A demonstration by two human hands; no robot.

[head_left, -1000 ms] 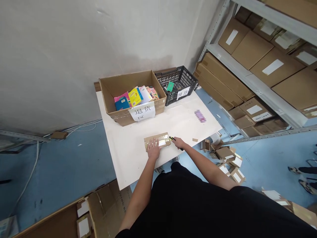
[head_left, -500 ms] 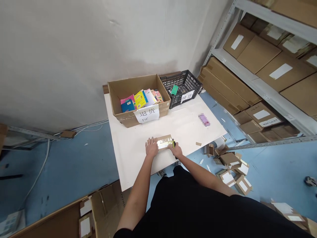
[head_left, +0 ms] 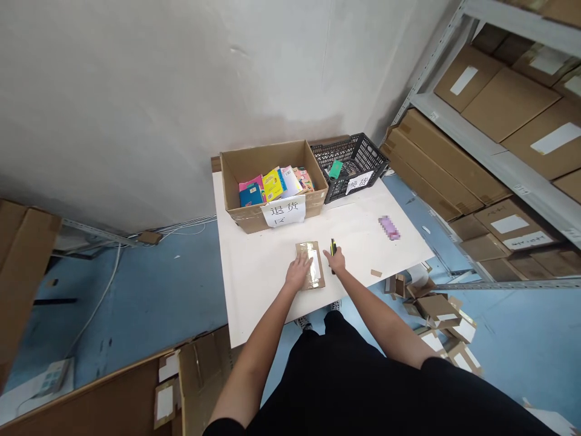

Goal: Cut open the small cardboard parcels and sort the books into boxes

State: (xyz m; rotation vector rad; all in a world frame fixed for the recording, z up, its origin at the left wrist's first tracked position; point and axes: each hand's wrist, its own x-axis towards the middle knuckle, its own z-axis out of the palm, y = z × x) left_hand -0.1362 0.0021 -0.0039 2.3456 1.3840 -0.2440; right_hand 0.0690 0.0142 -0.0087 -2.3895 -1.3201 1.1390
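A small taped cardboard box (head_left: 316,280) with a white label lies on the white table, its long side pointing away from me. My left hand (head_left: 298,270) rests flat on its left part, fingers stretched over the label's edge. Just right of the box, apart from it, my right hand (head_left: 336,259) grips a yellow and black box cutter (head_left: 333,246), its front end pointing away from me. Whether the blade is out is too small to tell.
At the table's back stand a large cardboard box (head_left: 247,219) of colourful booklets and a black plastic crate (head_left: 336,192) holding a green item. A blurred purple item (head_left: 389,227) and a cardboard scrap (head_left: 376,273) lie rightward. Shelving (head_left: 481,145) with cartons stands right; opened boxes (head_left: 438,309) litter the floor.
The small box has been turned from lying crosswise to lengthwise. My right hand, with the box cutter, has come away from it. The whole view has shifted a little.
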